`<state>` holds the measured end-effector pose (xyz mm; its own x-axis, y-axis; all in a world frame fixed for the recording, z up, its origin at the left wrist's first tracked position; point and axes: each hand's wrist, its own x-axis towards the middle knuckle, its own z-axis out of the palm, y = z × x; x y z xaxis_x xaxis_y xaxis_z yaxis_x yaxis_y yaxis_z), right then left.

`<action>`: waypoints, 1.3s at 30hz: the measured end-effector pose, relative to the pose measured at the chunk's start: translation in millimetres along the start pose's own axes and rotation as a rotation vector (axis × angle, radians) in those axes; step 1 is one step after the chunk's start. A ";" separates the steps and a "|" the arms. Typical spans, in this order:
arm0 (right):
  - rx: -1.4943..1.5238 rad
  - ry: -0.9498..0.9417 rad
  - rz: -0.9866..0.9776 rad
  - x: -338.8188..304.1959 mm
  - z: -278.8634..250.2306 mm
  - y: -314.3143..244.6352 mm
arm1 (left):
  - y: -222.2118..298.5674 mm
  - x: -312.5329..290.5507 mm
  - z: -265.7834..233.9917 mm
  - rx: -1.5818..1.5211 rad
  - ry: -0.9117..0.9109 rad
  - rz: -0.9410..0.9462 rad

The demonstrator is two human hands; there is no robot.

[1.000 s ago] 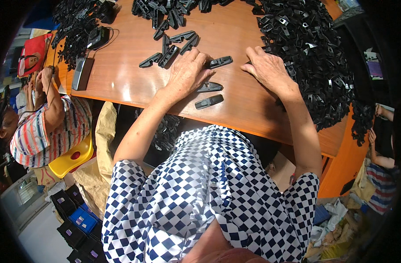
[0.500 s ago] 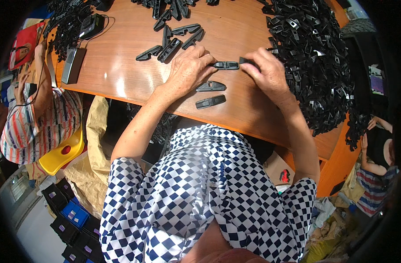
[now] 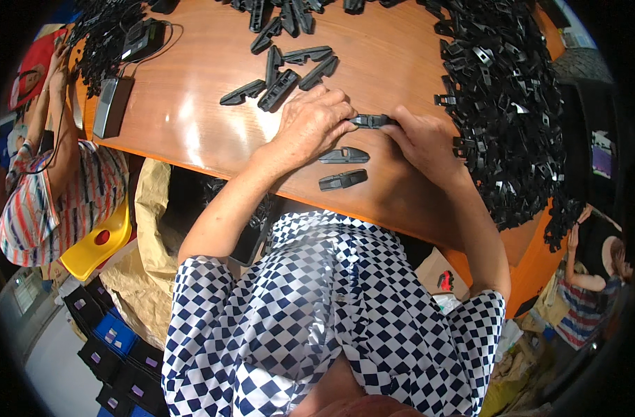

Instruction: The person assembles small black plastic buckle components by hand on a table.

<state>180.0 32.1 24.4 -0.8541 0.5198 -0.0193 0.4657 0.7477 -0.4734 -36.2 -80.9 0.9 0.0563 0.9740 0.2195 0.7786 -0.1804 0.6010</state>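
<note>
- Holding one black plastic part (image 3: 370, 121) between both hands, head view; it sits over the middle of the wooden table (image 3: 394, 69). Cannot tell if it touches the tabletop.
- Left hand (image 3: 314, 125): palm down, thumb and index pinched together on the part's left end, other fingers curled alongside.
- Right hand (image 3: 425, 142): thumb and index closed on the part's right end; remaining fingers bent, partly hidden.
- Nearer the body: slotted black piece (image 3: 344, 155), then lower black piece (image 3: 343, 180). Roughly parallel, just apart, neither gripped.
- Beyond left hand: loose cluster (image 3: 279, 90) of long black pieces at mixed angles, some touching. More of them at the far edge.
- Right side of table: big heap (image 3: 501, 125) of small black pieces, some catching light, beside the right forearm.
- Left side: small black heap (image 3: 99, 55), black box (image 3: 144, 39) with cable, upright-looking dark box (image 3: 113, 108) near the table edge.
- Off-table left: co-worker (image 3: 60, 201) in striped top, yellow stool (image 3: 99, 243), brown paper (image 3: 154, 201), blue bin (image 3: 114, 333) among black ones.
- Far right: second co-worker (image 3: 585, 320), striped clothing.
</note>
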 end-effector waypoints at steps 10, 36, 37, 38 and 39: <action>-0.266 0.031 -0.149 23.9 -19.7 30.5 | -10.7 11.4 -11.9 0.092 0.022 -0.028; 0.355 0.151 0.121 28.8 42.1 44.1 | -65.3 47.8 28.2 -0.273 -0.052 -0.200; 0.341 0.164 0.116 33.5 50.6 46.7 | -62.5 40.7 27.6 -0.251 -0.040 -0.186; 0.289 0.223 0.084 37.2 58.6 51.5 | -60.2 37.7 23.5 -0.149 -0.040 -0.102; 0.250 0.218 0.059 40.3 64.4 53.3 | -43.7 31.8 13.3 -0.038 -0.034 -0.052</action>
<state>155.6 66.2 -58.3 -0.7452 0.6554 0.1228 0.4188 0.6033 -0.6787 -60.1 -40.3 -28.6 0.0384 0.9862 0.1612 0.7567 -0.1340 0.6398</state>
